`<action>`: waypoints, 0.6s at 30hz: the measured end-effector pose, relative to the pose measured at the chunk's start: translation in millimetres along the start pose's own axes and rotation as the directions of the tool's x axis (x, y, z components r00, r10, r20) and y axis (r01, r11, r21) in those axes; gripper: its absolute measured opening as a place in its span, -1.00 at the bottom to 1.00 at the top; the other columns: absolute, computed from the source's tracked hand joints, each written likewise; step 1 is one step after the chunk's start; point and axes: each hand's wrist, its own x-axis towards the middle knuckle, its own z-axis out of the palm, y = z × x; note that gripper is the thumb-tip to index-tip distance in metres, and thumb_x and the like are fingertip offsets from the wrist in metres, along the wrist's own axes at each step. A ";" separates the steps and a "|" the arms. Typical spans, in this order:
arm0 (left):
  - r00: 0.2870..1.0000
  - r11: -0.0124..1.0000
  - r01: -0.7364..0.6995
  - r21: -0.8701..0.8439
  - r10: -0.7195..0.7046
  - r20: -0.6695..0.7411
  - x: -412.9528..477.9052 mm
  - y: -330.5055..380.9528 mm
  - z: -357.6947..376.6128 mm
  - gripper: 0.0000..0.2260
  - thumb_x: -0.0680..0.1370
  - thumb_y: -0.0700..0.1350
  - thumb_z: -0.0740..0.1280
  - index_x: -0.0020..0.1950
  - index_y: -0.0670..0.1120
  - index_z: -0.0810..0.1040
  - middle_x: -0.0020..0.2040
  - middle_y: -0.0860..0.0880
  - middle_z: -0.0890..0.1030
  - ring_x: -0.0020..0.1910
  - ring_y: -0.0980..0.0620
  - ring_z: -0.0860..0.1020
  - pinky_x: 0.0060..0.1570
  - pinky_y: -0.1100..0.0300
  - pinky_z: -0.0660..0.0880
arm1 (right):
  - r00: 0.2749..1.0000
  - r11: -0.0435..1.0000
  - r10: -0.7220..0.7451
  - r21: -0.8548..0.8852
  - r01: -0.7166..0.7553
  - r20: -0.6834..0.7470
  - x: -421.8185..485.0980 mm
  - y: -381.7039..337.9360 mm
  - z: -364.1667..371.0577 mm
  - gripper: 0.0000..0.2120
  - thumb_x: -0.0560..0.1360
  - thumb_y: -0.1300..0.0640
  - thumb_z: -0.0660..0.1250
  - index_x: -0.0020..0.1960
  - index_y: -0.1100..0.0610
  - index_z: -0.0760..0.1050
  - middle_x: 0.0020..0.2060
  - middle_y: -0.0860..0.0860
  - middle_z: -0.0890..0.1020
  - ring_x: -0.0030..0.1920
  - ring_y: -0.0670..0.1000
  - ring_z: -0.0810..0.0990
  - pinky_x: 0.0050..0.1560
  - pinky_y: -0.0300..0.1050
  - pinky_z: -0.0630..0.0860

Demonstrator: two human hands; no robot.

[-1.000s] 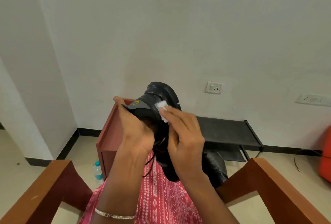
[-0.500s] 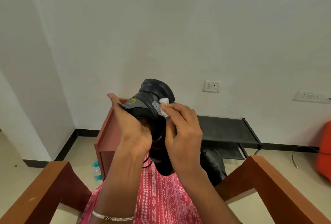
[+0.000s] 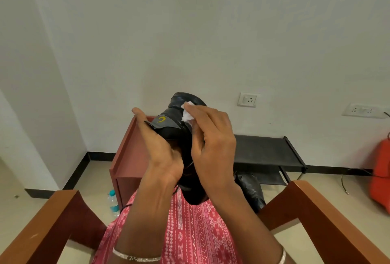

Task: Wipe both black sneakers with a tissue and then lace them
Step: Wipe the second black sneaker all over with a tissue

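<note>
A black sneaker (image 3: 171, 125) with a grey tongue and yellow logo is held up in front of me, toe pointing away and up. My left hand (image 3: 160, 149) grips it from the left, thumb along the tongue and fingers hidden inside or behind the shoe. My right hand (image 3: 213, 143) pinches a crumpled white tissue (image 3: 187, 113) against the shoe's upper right side near the toe. A loose black lace hangs below the shoe. A second dark shape, possibly the other sneaker (image 3: 250, 192), lies low behind my right forearm.
I sit in a chair with brown wooden armrests (image 3: 329, 217), a pink patterned garment (image 3: 190, 232) on my lap. A red-brown cabinet (image 3: 124, 162) and a black rack (image 3: 266, 151) stand by the white wall. A water bottle (image 3: 113, 200) stands on the floor. An orange object (image 3: 382, 175) sits far right.
The sneaker has been lifted slightly and my right hand slid the tissue along its side toward the toe. My left hand keeps the same grip.
</note>
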 end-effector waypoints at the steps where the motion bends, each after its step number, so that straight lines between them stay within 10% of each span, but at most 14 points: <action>1: 1.000 1.000 0.000 -0.002 0.000 -0.011 -0.1 1.6 -0.3 -0.24 0.53 0.47 0.01 0.15 -0.14 0.65 0.06 -0.15 0.71 -0.05 -0.06 0.71 -0.04 0.09 0.63 | 1.000 1.000 -0.016 0.000 0.016 -0.003 -5.9 4.0 0.2 -0.66 0.52 0.41 0.34 0.24 0.18 0.62 0.10 0.03 0.65 0.10 0.06 0.57 0.08 -0.02 0.53; 18: 0.995 1.000 -0.012 0.002 0.012 -0.102 -2.1 5.1 1.3 -0.29 0.53 0.46 0.05 0.12 -0.11 0.66 0.04 -0.15 0.73 0.04 -0.10 0.70 0.14 -0.04 0.56 | 0.999 0.999 -0.039 0.000 0.039 -0.038 2.3 24.6 -4.0 -0.69 0.51 0.45 0.32 0.16 0.21 0.66 0.07 0.08 0.65 0.13 0.05 0.59 0.20 -0.21 0.49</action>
